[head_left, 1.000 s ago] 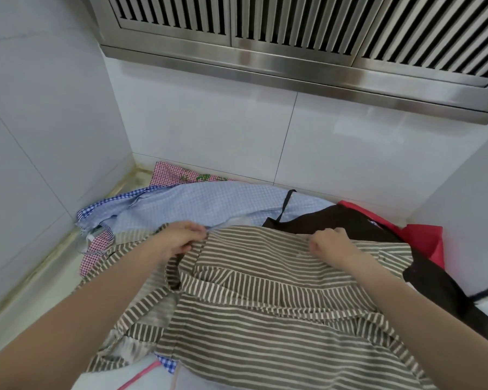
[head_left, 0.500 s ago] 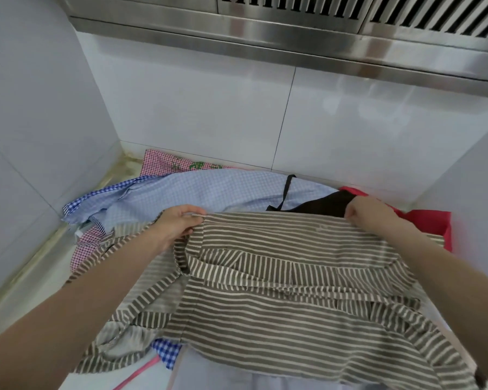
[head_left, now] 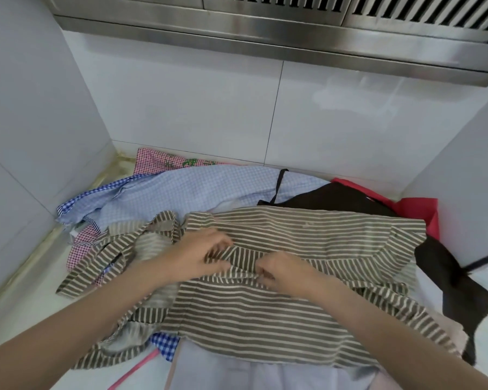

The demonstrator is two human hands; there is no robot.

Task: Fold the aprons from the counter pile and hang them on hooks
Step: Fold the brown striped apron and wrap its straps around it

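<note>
A brown-and-cream striped apron (head_left: 307, 232) lies spread on top of the counter pile. My left hand (head_left: 200, 254) and my right hand (head_left: 282, 270) sit close together at its middle, each pinching a fold of the striped cloth. The far edge of the apron lies flat across the pile. Its straps and a loose striped part (head_left: 119, 254) trail off to the left. No hooks are in view.
Under and behind the striped apron lie a light blue checked apron (head_left: 186, 190), a pink checked one (head_left: 164, 160), a black one (head_left: 344, 198) and a red one (head_left: 417, 209). White tiled walls close in on three sides. A steel hood (head_left: 265, 32) hangs overhead.
Both hands have let go of the apron's far corners and come in to its middle, where they now pinch the cloth. The far edge has dropped flat onto the pile.
</note>
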